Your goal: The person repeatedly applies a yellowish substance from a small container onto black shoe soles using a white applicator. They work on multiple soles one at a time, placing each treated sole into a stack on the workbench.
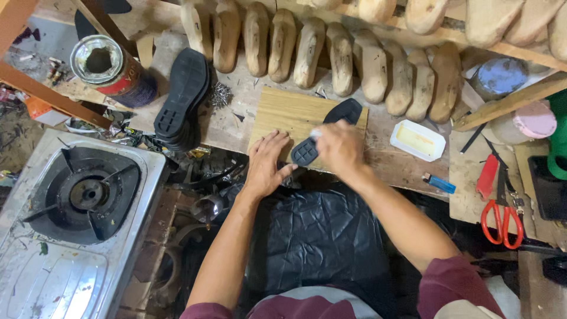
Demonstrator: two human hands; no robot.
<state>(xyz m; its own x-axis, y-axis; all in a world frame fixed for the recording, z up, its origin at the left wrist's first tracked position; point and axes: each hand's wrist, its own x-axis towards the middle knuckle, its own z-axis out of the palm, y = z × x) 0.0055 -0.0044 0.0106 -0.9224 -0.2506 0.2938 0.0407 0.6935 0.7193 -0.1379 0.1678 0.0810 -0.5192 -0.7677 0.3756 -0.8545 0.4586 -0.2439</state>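
Black sole (328,130) on wooden board (283,115): likely light, flexible; best pinned at heel. Left hand (267,163) presses heel flat, fingers spread. Right hand (338,147) closed around small white tool (316,133).

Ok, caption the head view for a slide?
Left hand steadies a black shoe sole on a wooden board; right hand works over it.

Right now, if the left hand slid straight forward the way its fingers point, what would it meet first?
The left hand lies flat on the wooden board, fingers pointing away from the person. It would cross bare board, then probably meet the row of wooden shoe lasts. The black sole lies to its right.
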